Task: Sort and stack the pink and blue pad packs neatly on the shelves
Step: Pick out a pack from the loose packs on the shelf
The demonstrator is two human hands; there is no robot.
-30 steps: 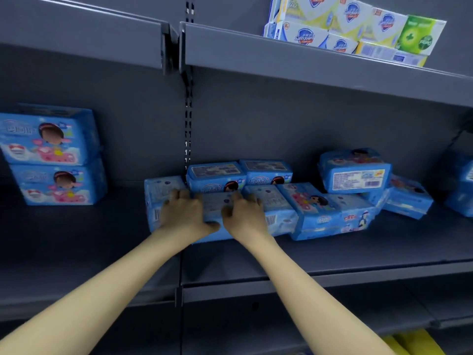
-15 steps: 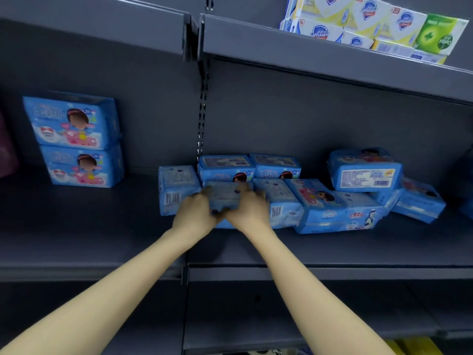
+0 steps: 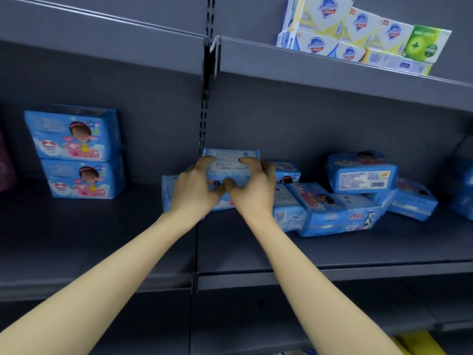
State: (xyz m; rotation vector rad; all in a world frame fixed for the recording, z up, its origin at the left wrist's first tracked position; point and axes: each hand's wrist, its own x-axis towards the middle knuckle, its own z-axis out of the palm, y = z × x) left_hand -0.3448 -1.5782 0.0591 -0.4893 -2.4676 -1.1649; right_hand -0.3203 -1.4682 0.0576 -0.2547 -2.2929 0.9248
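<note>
Both hands hold one blue pad pack lifted above the shelf at the centre. My left hand grips its left end and my right hand grips its right end, thumbs under the front. Behind and to the right lies a loose heap of several blue packs, some tilted, one resting on top. At the left, two blue packs stand stacked neatly, faces forward. A dark pink pack shows at the far left edge.
The grey middle shelf has bare room between the left stack and my hands. A slotted upright divides the two shelf bays. Soap boxes sit on the upper shelf at the right. Something yellow lies on the lower level.
Both hands closed on a pack in the heap and raised it off the shelf. The view has shifted slightly left, showing more of the left stack.
</note>
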